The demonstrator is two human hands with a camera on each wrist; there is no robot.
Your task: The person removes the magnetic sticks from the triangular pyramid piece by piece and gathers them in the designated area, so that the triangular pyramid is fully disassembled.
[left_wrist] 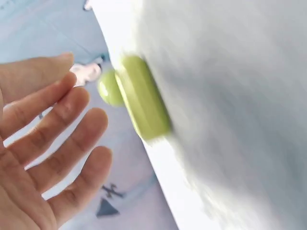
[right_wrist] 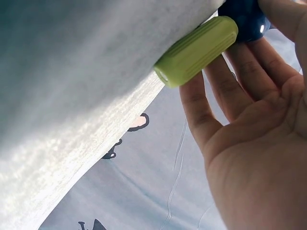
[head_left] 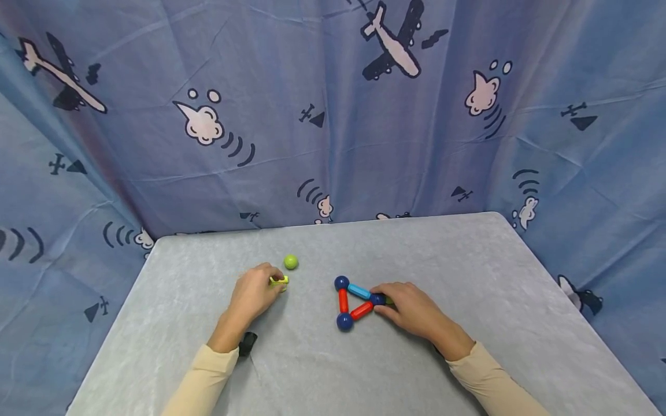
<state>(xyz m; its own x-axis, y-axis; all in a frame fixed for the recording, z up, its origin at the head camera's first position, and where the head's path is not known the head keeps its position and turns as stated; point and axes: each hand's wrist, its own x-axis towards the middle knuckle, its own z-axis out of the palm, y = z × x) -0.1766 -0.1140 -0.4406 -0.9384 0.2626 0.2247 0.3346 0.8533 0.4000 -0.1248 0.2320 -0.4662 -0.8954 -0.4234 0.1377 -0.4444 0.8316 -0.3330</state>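
My left hand (head_left: 262, 289) lies on the grey table (head_left: 468, 260) with its fingertips by a short green stick (head_left: 279, 280). In the left wrist view its fingers (left_wrist: 62, 129) are straight and spread, apart from the green stick (left_wrist: 141, 98). A green ball (head_left: 291, 262) sits just beyond the stick. My right hand (head_left: 387, 303) pinches a blue ball (head_left: 378, 299), one corner of a flat triangle of three blue balls, two red sticks (head_left: 343, 300) and a light-blue stick (head_left: 359, 290). In the right wrist view a second green stick (right_wrist: 196, 50) juts from that blue ball (right_wrist: 242, 17) under my palm.
A blue curtain (head_left: 333, 115) printed with planes and clouds hangs around the table on three sides. The table's back edge runs just behind the green ball. A black wrist camera (head_left: 248, 342) shows beside my left sleeve.
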